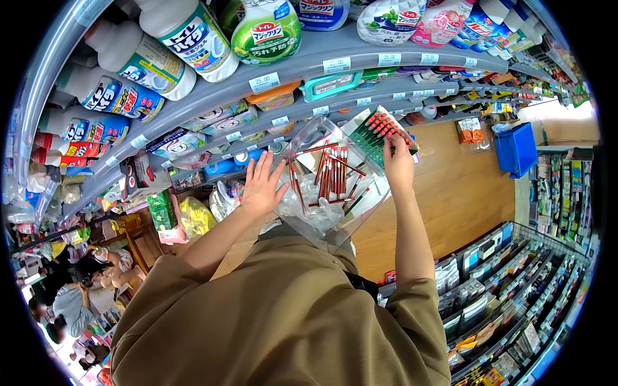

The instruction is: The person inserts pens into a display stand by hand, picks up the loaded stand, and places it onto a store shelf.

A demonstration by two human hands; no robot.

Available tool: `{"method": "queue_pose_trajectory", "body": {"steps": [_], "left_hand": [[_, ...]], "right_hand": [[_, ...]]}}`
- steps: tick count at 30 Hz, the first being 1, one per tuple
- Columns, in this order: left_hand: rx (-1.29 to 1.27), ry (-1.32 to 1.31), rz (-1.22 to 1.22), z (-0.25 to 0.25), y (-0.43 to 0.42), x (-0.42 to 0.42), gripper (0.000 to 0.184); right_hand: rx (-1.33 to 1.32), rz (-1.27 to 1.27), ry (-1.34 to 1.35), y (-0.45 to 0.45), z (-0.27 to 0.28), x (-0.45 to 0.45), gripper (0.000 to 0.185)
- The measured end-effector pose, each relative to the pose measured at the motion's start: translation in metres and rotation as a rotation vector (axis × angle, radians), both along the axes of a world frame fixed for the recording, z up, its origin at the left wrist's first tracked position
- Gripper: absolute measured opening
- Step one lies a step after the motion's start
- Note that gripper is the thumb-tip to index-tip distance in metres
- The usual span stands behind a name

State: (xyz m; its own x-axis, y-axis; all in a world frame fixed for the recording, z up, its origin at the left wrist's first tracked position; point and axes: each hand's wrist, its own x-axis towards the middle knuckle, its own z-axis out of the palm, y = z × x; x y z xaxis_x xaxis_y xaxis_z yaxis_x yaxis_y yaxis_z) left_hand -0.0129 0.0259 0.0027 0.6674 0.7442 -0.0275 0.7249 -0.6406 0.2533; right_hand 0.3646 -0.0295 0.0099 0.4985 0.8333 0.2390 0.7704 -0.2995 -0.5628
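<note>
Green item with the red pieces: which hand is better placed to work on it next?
Right, most likely: the right hand has its fingertips at the green item. The left hand is spread open, farther off, beyond the loose red sticks.

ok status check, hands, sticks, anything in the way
Left hand open beside clear plastic. Right hand at red-topped green board, grip unclear. Red sticks loose, crisscrossed on the plastic. No obvious block; shelf ahead.

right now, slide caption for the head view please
Right hand at a green tray, left hand beside red sticks in clear plastic.
</note>
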Motion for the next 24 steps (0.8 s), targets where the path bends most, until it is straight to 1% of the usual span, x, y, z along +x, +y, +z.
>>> {"method": "queue_pose_trajectory", "body": {"steps": [2, 4, 5, 7, 8, 9, 11, 12, 14, 15, 17, 18, 20, 21, 24], "left_hand": [[0.038, -0.017, -0.021, -0.001, 0.000, -0.001, 0.064], [0.028, -0.018, -0.012, 0.001, 0.000, 0.000, 0.065], [0.020, -0.017, -0.013, 0.002, 0.000, 0.000, 0.065], [0.011, -0.019, -0.006, 0.003, 0.000, 0.000, 0.064], [0.004, -0.018, -0.011, 0.005, 0.000, 0.000, 0.063], [0.001, -0.021, -0.004, 0.005, -0.001, 0.000, 0.063], [-0.006, 0.000, -0.003, 0.006, 0.000, 0.001, 0.064], [-0.006, -0.002, 0.002, 0.006, 0.000, 0.001, 0.064], [-0.010, 0.022, 0.003, 0.007, -0.001, 0.001, 0.065], [-0.014, 0.021, 0.009, 0.007, -0.002, 0.000, 0.065], [-0.009, 0.020, -0.002, 0.007, -0.001, 0.001, 0.065], [-0.010, 0.019, -0.001, 0.006, -0.001, 0.001, 0.065], [-0.020, 0.020, 0.003, 0.005, 0.000, 0.001, 0.065], [-0.023, 0.020, 0.000, 0.005, -0.001, 0.001, 0.065], [-0.043, 0.029, 0.004, 0.005, -0.001, 0.002, 0.067]], "right_hand": [[-0.039, 0.039, -0.051, -0.002, 0.000, 0.003, 0.022], [0.011, 0.107, -0.239, -0.003, -0.002, 0.003, 0.022], [0.010, 0.116, -0.241, -0.004, -0.004, 0.003, 0.022], [-0.013, 0.046, -0.181, -0.005, -0.006, 0.001, 0.025], [-0.049, 0.063, -0.235, -0.007, -0.006, 0.002, 0.032], [-0.051, 0.071, -0.238, -0.008, -0.005, 0.003, 0.032], [-0.199, 0.103, -0.296, -0.012, -0.004, 0.003, 0.039], [-0.198, 0.108, -0.299, -0.012, -0.005, 0.002, 0.039], [-0.164, 0.090, -0.319, -0.014, -0.007, 0.001, 0.046], [-0.167, 0.096, -0.320, -0.015, -0.007, 0.001, 0.046], [-0.283, 0.117, -0.344, -0.017, -0.006, 0.002, 0.051], [-0.283, 0.118, -0.345, -0.018, -0.007, 0.001, 0.051], [-0.336, 0.101, -0.288, -0.019, -0.009, 0.000, 0.056], [-0.339, 0.098, -0.289, -0.020, -0.007, -0.001, 0.056], [-0.457, 0.079, -0.283, -0.018, -0.001, -0.003, 0.057]]}}
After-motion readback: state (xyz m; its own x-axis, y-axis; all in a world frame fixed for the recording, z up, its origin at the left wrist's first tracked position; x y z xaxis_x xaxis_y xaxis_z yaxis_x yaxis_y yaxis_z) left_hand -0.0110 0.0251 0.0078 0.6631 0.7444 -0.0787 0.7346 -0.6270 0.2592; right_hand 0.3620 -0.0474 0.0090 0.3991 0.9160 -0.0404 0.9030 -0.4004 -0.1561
